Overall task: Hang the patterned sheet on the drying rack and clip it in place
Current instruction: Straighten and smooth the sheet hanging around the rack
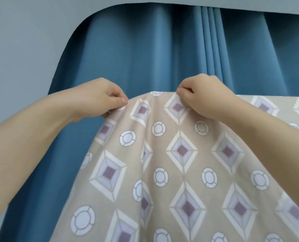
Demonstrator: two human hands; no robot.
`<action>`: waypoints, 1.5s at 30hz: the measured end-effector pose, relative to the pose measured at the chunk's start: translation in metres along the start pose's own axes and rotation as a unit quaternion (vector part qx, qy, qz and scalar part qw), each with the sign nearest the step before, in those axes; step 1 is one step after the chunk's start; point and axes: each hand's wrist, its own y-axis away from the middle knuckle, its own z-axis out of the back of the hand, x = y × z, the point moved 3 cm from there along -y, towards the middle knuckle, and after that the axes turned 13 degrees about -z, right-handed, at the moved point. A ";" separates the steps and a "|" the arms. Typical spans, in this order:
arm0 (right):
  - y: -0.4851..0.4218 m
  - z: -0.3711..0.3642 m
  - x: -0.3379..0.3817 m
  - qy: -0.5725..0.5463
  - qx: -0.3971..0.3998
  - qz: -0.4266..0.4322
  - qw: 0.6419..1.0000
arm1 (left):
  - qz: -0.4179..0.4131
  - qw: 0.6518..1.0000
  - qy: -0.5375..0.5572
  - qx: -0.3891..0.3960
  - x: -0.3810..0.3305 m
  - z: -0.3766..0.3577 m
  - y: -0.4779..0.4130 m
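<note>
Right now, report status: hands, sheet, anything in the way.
Left hand, right hand pinch sheet at top edge. Sheet draped, hanging down; rack hidden. No clip in view. Curtain behind, nothing blocking.

- A deep teal-blue pleated fabric curtain (145,49) hangs in soft vertical folds across the back.
- A plain pale grey-blue wall (23,41) frames it left and above.

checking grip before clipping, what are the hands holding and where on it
Both pinch the patterned sheet at its top edge: the left hand at the sheet's left end, the right hand further along to the right.
</note>
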 end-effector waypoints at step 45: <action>-0.032 -0.017 0.062 -0.049 0.053 -0.095 0.993 | -0.018 0.988 0.051 -0.147 0.027 0.003 -0.031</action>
